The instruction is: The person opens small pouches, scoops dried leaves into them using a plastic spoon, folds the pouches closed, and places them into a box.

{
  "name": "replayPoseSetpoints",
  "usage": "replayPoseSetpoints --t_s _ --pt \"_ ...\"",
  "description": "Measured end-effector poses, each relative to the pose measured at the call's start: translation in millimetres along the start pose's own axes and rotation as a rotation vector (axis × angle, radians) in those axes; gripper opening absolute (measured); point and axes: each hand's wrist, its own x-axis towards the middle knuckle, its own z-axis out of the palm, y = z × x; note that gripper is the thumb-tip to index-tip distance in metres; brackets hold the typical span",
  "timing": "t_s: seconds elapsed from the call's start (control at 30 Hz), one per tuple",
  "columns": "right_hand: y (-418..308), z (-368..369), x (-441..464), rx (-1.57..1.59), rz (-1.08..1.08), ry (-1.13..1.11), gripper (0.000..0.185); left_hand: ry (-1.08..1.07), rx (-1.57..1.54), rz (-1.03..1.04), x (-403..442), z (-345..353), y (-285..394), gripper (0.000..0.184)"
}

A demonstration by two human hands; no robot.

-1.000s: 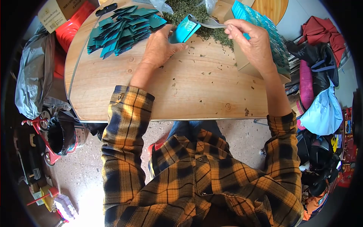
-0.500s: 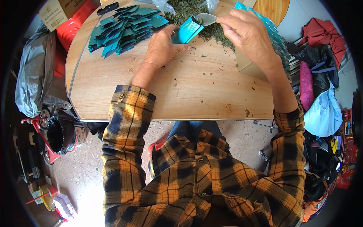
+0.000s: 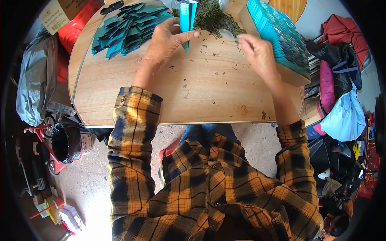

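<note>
My left hand (image 3: 165, 42) is closed around a teal packet (image 3: 185, 19), holding it upright over the wooden table with the thumb stretched across its front. Its top edge is near the upper border of the view. In my right hand (image 3: 259, 54) is a translucent spoon (image 3: 227, 35), whose bowl is low by the near edge of a pile of dried leaves (image 3: 215, 19). To the left of my left hand lies a fanned heap of flat teal packets (image 3: 130, 30). Rows of teal packets (image 3: 277, 34) stand in a cardboard box (image 3: 295, 77) beyond my right hand.
Leaf crumbs are scattered over the wooden table (image 3: 193, 104). A black object (image 3: 111, 7) lies at its far left. Red stools (image 3: 78, 30) and a grey plastic bag (image 3: 36, 76) are on the left; bags and clothing (image 3: 341, 120) crowd the right.
The spoon has come away from the packet's mouth, as my right hand moved down and left. My left hand has tipped the packet from slanted to upright and shifted slightly left.
</note>
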Motion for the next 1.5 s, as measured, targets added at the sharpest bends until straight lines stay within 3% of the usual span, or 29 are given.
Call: replayPoseSetpoints --t_s 0.13,0.27,0.33,0.4,0.47,0.53,0.6,0.67,0.73,0.8,0.9,1.03,1.1,1.17,1.23,1.3,1.4,1.47,1.5 --pt "10 17 -17 -0.002 0.038 -0.007 0.015 0.013 -0.063 0.029 0 -1 3 0.068" --pt "29 24 -20 -0.129 -0.064 -0.039 0.020 0.077 0.090 0.087 -4 6 1 0.058" --pt "19 19 -16 -0.205 -0.097 -0.078 0.023 0.050 -0.077 0.186 3 -1 3 0.054" --pt "0 9 -18 -0.308 -0.233 0.051 0.032 0.092 -0.023 0.207 2 -5 6 0.050" --pt "-39 8 -23 0.007 -0.195 -0.058 0.037 0.146 -0.152 0.240 1 -5 17 0.044" --pt "-73 11 -39 0.220 -0.332 -0.311 0.044 0.201 -0.110 0.217 -2 -4 26 0.043" --pt "-93 42 -52 0.358 -0.638 -0.388 0.056 0.202 -0.117 0.215 -3 -3 28 0.042" --pt "-106 66 -69 0.415 -0.682 -0.527 0.068 0.231 -0.045 0.161 -4 -5 30 0.040" --pt "-112 80 -67 0.391 -0.672 -0.640 0.074 0.226 -0.063 0.191 -4 -9 28 0.040" --pt "-106 95 -56 0.088 -0.760 -0.680 0.083 0.217 -0.085 0.226 -2 -11 27 0.039" --pt "-79 121 -20 0.094 -0.610 -0.612 0.093 0.243 -0.156 0.257 -1 -16 24 0.038" --pt "-49 135 28 -0.003 -0.436 -0.483 0.060 0.267 0.012 0.274 5 -21 4 0.047" --pt "-34 130 46 -0.113 -0.260 -0.548 0.058 0.253 0.068 0.270 6 -23 0 0.047" --pt "-12 135 54 -0.072 -0.251 -0.541 0.060 0.287 0.056 0.324 11 -25 -7 0.049" --pt "-8 125 48 0.095 -0.154 -0.330 0.064 0.287 0.027 0.286 8 -22 -1 0.051" --pt "-22 102 27 0.157 -0.233 -0.363 0.072 0.285 0.044 0.297 8 -21 3 0.052" --pt "-59 69 -22 0.320 -0.467 -0.531 0.077 0.270 0.078 0.310 9 -20 -3 0.053" --pt "-81 47 -52 0.430 -0.455 -0.779 0.076 0.232 0.107 0.248 6 -19 -3 0.050" --pt "-80 50 -60 0.416 -0.541 -0.771 0.077 0.220 0.098 0.240 6 -18 -2 0.050"
